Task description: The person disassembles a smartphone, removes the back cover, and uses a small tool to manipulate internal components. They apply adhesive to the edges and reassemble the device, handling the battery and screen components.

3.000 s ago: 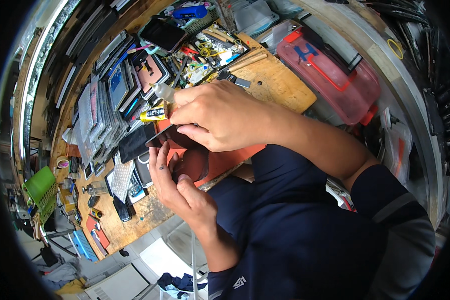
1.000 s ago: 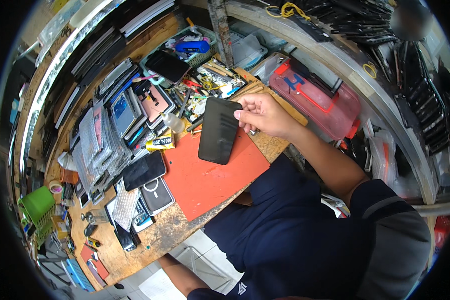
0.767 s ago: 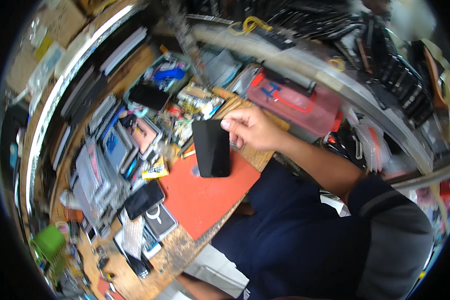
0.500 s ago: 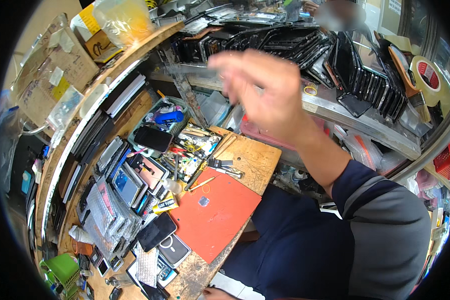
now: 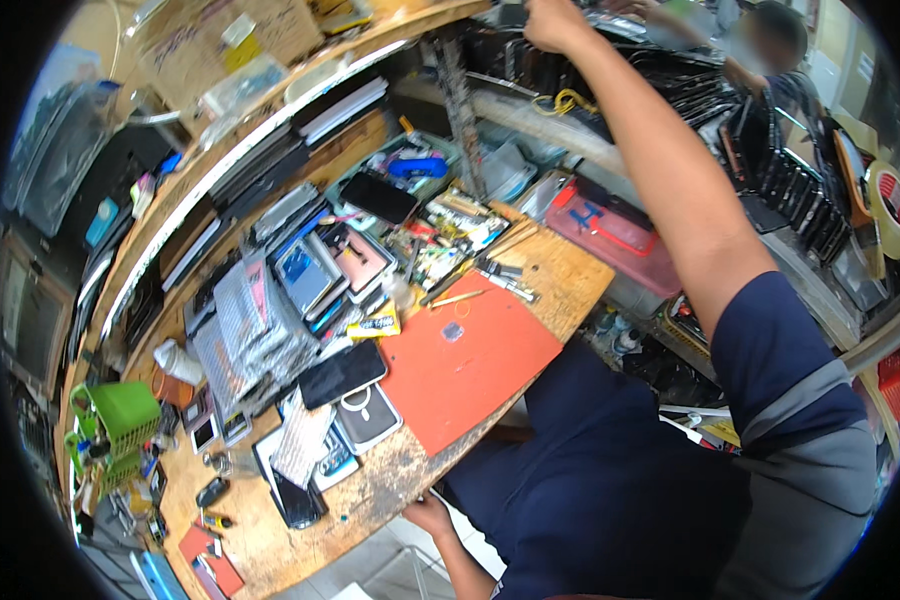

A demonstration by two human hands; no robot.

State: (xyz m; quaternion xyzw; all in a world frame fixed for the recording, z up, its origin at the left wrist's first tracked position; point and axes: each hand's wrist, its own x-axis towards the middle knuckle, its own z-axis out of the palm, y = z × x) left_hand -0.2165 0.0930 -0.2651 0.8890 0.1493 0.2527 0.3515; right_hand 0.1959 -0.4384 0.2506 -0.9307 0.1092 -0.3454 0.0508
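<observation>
Right grip (image 5: 550, 28) is near dark panels (image 5: 668, 92) on the shelf (image 5: 515, 110).

Just by the left hand (image 5: 428, 514), the bench (image 5: 375, 492) is wood — rough and scuffed along its edge. Up from that hand, the orange mat (image 5: 470, 370) looks smooth and matt. Up and to the left of it, a dark phone (image 5: 343, 374) has a smooth, glossy face, and the bags (image 5: 245, 320) past it are bumpy, shiny bubble plastic. Down and right from the right hand (image 5: 553, 25), the box lid (image 5: 650, 268) is see-through red plastic. Farther down, the sleeve (image 5: 775, 330) is cloth — matt and creased.
</observation>
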